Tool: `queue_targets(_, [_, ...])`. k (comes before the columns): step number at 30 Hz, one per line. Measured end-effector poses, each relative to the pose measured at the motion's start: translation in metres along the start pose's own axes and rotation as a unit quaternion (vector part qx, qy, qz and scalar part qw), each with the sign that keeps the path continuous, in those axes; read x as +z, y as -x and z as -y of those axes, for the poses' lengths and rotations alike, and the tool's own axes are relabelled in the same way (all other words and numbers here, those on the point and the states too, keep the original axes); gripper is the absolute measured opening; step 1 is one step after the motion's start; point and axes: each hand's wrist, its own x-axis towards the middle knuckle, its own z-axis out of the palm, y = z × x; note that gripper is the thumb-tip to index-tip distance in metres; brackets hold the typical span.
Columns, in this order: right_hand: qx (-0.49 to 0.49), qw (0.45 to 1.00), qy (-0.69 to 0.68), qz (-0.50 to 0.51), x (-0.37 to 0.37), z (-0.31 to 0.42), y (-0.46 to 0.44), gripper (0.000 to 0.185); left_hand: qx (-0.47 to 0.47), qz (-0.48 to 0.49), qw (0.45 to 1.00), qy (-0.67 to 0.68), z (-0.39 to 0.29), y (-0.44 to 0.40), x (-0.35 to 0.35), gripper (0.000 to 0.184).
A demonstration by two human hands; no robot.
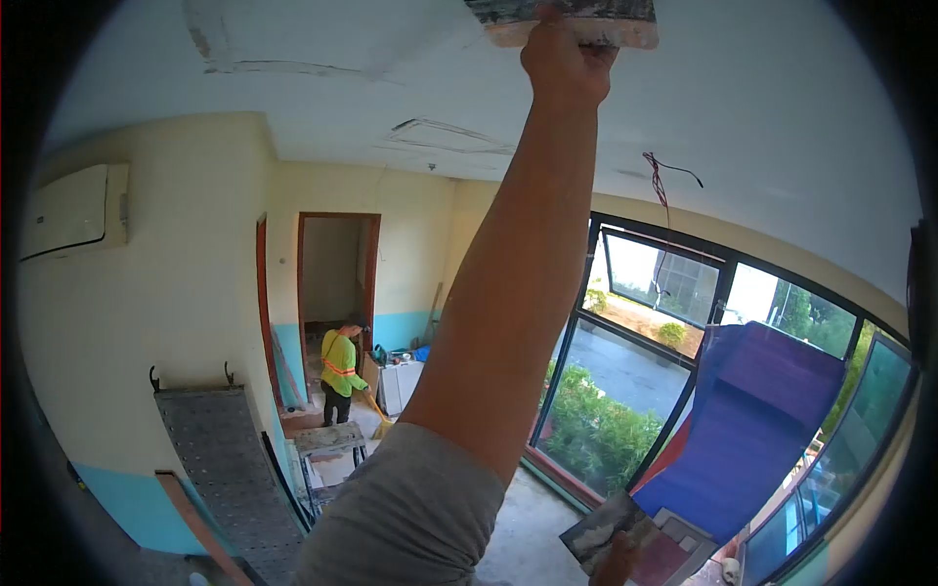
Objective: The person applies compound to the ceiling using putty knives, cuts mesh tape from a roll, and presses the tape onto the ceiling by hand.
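My left hand [569, 61] is raised at the top of the view, closed round the pale back edge of a wide putty knife [586, 21]. Its dark, smeared blade is at the ceiling [342, 107] and runs out of frame. Low on the right, my right hand [618, 562] is partly cut off by the bottom edge. It is closed on a flat putty board [598, 527] carrying grey smears. Dark lines and patches mark the ceiling left of the raised arm, and reddish wires [657, 176] hang from it on the right.
A co-worker in a yellow vest [339, 361] stands by the doorway [338, 259], holding a yellow-handled tool. A perforated metal plank [225, 459] leans at the left wall below an air conditioner [73, 213]. A blue-purple sheet [747, 430] hangs by the windows [625, 391].
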Motion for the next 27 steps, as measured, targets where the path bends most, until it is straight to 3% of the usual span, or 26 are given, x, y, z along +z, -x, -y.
queue_targets(2, [-0.078, 0.996, 0.029, -0.031, -0.009, -0.005, -0.004, 0.04, 0.004, -0.019, 1.0, 0.012, 0.011, -0.004, 0.012, 0.028])
queue_targets(4, [0.072, 0.973, -0.219, 0.008, -0.031, 0.002, -0.011, 0.039, 0.002, -0.104, 0.994, -0.026, 0.016, 0.014, 0.012, 0.041])
queue_targets(5, [0.068, 0.974, -0.216, 0.014, -0.034, 0.001, -0.011, 0.038, 0.001, -0.147, 0.988, -0.045, 0.017, 0.021, 0.011, 0.05])
queue_targets(6, [0.065, 0.975, -0.212, 0.02, -0.036, 0.003, -0.009, 0.037, 0.005, -0.148, 0.971, -0.187, 0.018, 0.021, -0.013, 0.055])
queue_targets(7, [-0.017, 0.996, -0.082, 0.014, -0.024, 0.005, -0.002, 0.036, 0.008, -0.145, 0.934, -0.326, 0.018, 0.019, -0.053, 0.06])
queue_targets(8, [-0.099, 0.994, 0.049, 0.008, -0.018, 0.007, 0.002, 0.036, 0.006, -0.186, 0.907, -0.379, 0.014, 0.024, -0.058, 0.062])
queue_targets(9, [-0.086, 0.995, 0.046, 0.014, -0.021, 0.004, 0.001, 0.037, 0.0, -0.226, 0.875, -0.429, 0.007, 0.032, -0.048, 0.063])
queue_targets(11, [-0.056, 0.997, 0.038, 0.026, -0.031, -0.005, -0.003, 0.041, -0.024, -0.395, 0.845, -0.36, -0.01, 0.058, -0.028, 0.058])
queue_targets(13, [-0.063, 0.998, 0.0, -0.001, -0.017, 0.002, 0.007, 0.047, 0.132, -0.362, 0.72, -0.577, -0.03, 0.063, -0.056, 0.062])
queue_targets(15, [-0.053, 0.998, -0.015, 0.004, -0.023, -0.006, 0.003, 0.053, 0.197, -0.242, 0.626, -0.715, -0.071, 0.075, -0.031, 0.062])
queue_targets(17, [-0.023, 0.999, -0.004, 0.038, -0.05, -0.03, -0.01, 0.06, 0.269, -0.135, 0.496, -0.814, -0.11, 0.068, -0.012, 0.05])
queue_targets(18, [-0.029, 0.991, 0.129, 0.01, -0.046, -0.022, -0.005, 0.059, 0.308, -0.08, 0.412, -0.854, -0.128, 0.061, -0.002, 0.048])
queue_targets(20, [-0.042, 0.921, 0.384, -0.044, -0.022, 0.016, 0.016, 0.059, 0.343, 0.006, 0.257, -0.904, -0.153, 0.044, 0.027, 0.046])
queue_targets(22, [-0.033, 0.968, 0.247, -0.002, -0.035, -0.007, -0.002, 0.058, 0.36, 0.056, 0.124, -0.923, -0.169, 0.024, 0.063, 0.053])
queue_targets(23, [-0.026, 0.984, 0.177, 0.02, -0.038, -0.018, -0.008, 0.058, 0.392, 0.081, 0.081, -0.913, -0.174, 0.018, 0.074, 0.045])
queue_targets(25, [-0.032, 0.975, 0.2, 0.089, -0.026, -0.021, -0.012, 0.058, 0.452, 0.13, -0.006, -0.882, -0.183, 0.01, 0.093, 0.031])
queue_targets(27, [-0.019, 0.976, 0.181, 0.119, -0.007, -0.018, -0.011, 0.056, 0.439, 0.114, 0.028, -0.891, -0.187, 0.009, 0.117, 0.04])
